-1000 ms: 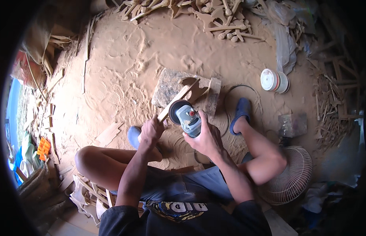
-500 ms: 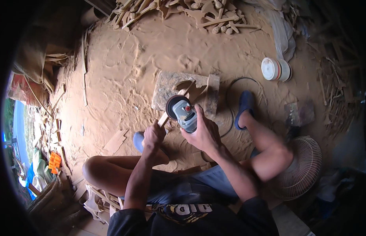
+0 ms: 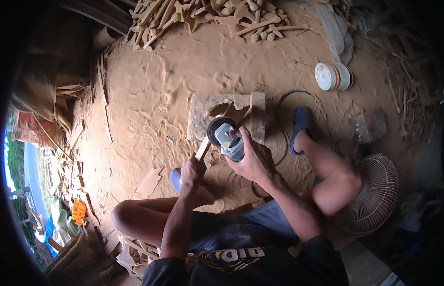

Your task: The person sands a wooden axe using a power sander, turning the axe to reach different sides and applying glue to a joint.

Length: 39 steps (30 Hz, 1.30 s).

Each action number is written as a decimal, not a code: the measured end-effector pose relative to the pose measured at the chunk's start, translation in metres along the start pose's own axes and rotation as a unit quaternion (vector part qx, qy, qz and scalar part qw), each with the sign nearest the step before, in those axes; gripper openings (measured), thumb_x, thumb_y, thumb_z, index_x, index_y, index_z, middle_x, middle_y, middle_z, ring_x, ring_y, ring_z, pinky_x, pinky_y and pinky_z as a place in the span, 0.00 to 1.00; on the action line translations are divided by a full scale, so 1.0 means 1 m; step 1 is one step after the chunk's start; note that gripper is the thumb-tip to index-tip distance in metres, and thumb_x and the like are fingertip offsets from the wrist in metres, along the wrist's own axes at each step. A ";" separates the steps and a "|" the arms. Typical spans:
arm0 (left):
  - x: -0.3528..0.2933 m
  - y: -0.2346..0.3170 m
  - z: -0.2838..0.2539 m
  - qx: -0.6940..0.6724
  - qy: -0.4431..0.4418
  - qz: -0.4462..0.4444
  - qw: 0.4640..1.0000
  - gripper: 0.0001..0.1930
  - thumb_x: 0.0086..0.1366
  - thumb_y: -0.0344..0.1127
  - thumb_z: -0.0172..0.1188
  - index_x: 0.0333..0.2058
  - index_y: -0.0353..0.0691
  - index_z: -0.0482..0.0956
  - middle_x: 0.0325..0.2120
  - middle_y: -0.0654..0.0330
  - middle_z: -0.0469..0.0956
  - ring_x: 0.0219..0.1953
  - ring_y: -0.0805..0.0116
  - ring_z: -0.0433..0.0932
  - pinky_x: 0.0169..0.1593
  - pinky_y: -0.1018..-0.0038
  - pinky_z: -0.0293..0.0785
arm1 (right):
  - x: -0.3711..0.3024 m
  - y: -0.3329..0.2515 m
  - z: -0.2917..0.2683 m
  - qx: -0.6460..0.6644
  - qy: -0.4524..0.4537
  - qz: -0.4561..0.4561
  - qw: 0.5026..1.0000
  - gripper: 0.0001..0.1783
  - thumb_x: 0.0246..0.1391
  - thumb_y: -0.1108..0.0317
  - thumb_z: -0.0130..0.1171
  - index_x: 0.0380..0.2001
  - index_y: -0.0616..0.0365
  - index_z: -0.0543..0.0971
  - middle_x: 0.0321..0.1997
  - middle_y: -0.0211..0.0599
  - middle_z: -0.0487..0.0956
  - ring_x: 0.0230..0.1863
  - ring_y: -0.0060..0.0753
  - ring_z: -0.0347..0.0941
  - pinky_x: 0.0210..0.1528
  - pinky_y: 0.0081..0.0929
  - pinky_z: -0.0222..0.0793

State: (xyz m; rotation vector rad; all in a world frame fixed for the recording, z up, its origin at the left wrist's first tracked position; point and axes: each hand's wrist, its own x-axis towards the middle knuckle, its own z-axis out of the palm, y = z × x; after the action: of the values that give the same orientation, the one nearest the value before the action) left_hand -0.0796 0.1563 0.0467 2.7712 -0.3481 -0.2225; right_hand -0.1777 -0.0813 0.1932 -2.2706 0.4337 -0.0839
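My right hand [image 3: 255, 158] is wrapped round the grey body of an angle grinder [image 3: 230, 139]. The grinder's dark round disc [image 3: 214, 129] lies over a pale wooden piece [image 3: 202, 148] and hides part of it. Below the disc, my left hand [image 3: 193, 168] grips the lower end of that piece in closed fingers. The far end of the wood reaches above a low, worn block [image 3: 199, 112]. On this block rests a curved wooden support [image 3: 237, 113], beside an upright strip at its right. Whether the disc touches the wood is hard to tell.
Brown dust covers the floor. A heap of shaped wooden pieces [image 3: 183, 14] lies at the far side. A white bucket [image 3: 327, 77] is on its side at right, near a looped cable [image 3: 277, 107]. A round fan [image 3: 377, 195] stands beside my right knee.
The view has shifted slightly, so the scene sits a little further right. Both hands keep their holds, the grinder staying over the wooden piece.
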 end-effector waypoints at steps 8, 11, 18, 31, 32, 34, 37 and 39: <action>0.001 -0.002 0.005 -0.021 -0.014 -0.009 1.000 0.17 0.64 0.39 0.60 0.46 0.34 0.84 0.24 0.37 0.82 0.32 0.37 0.84 0.35 0.48 0.80 | -0.001 0.010 0.005 0.108 0.035 -0.035 0.993 0.51 0.47 0.59 0.74 0.70 0.66 0.60 0.48 0.63 0.83 0.49 0.63 0.82 0.50 0.48 0.79; 0.003 -0.006 0.003 -0.047 -0.014 -0.011 0.999 0.19 0.65 0.39 0.60 0.49 0.32 0.83 0.24 0.36 0.81 0.32 0.37 0.85 0.34 0.49 0.80 | -0.001 -0.003 -0.011 0.077 -0.016 0.003 0.997 0.52 0.48 0.60 0.74 0.71 0.67 0.59 0.50 0.63 0.82 0.51 0.60 0.82 0.53 0.45 0.78; 0.007 -0.006 0.003 -0.066 -0.048 -0.007 0.997 0.17 0.66 0.38 0.60 0.45 0.30 0.83 0.25 0.34 0.81 0.33 0.35 0.84 0.35 0.51 0.80 | 0.007 0.024 0.000 0.080 0.034 -0.024 0.996 0.50 0.48 0.60 0.72 0.69 0.66 0.59 0.46 0.61 0.82 0.47 0.61 0.83 0.50 0.47 0.78; 0.007 -0.005 0.002 -0.071 -0.045 -0.019 0.996 0.12 0.67 0.41 0.60 0.41 0.40 0.85 0.29 0.35 0.82 0.36 0.32 0.83 0.40 0.45 0.80 | 0.016 0.035 0.011 0.074 0.056 -0.027 0.995 0.54 0.45 0.56 0.73 0.71 0.67 0.59 0.44 0.64 0.83 0.43 0.64 0.83 0.46 0.49 0.80; 0.008 -0.006 0.002 -0.064 -0.051 -0.020 0.996 0.13 0.67 0.42 0.61 0.42 0.40 0.85 0.29 0.35 0.82 0.36 0.33 0.83 0.40 0.46 0.80 | 0.016 0.031 0.007 0.074 0.056 -0.027 0.995 0.54 0.45 0.56 0.73 0.71 0.67 0.59 0.44 0.64 0.83 0.43 0.64 0.83 0.46 0.49 0.80; 0.008 -0.007 0.003 -0.056 -0.058 -0.020 0.997 0.14 0.67 0.42 0.61 0.43 0.39 0.85 0.29 0.35 0.82 0.37 0.33 0.83 0.40 0.46 0.80 | 0.015 0.024 0.000 0.069 0.032 -0.003 0.997 0.55 0.45 0.55 0.73 0.71 0.67 0.59 0.46 0.65 0.83 0.45 0.63 0.83 0.48 0.48 0.80; 0.008 -0.014 0.010 -0.044 -0.048 -0.026 0.998 0.17 0.66 0.43 0.61 0.47 0.39 0.84 0.29 0.36 0.83 0.36 0.34 0.84 0.40 0.46 0.81 | 0.016 0.024 0.001 0.137 -0.004 0.027 0.990 0.55 0.46 0.59 0.75 0.71 0.70 0.58 0.54 0.63 0.80 0.57 0.56 0.80 0.60 0.41 0.74; 0.008 -0.018 0.011 -0.050 -0.057 -0.028 0.997 0.19 0.66 0.44 0.62 0.49 0.38 0.84 0.29 0.36 0.83 0.36 0.34 0.84 0.40 0.47 0.81 | 0.016 0.021 -0.001 0.167 -0.011 0.027 0.985 0.55 0.46 0.59 0.75 0.71 0.69 0.58 0.55 0.65 0.79 0.58 0.56 0.80 0.60 0.42 0.74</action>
State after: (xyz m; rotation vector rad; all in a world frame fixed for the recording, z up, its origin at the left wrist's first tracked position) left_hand -0.0703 0.1669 0.0294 2.6772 -0.2793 -0.4024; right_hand -0.1691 -0.1006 0.1769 -1.9267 0.4352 -0.0961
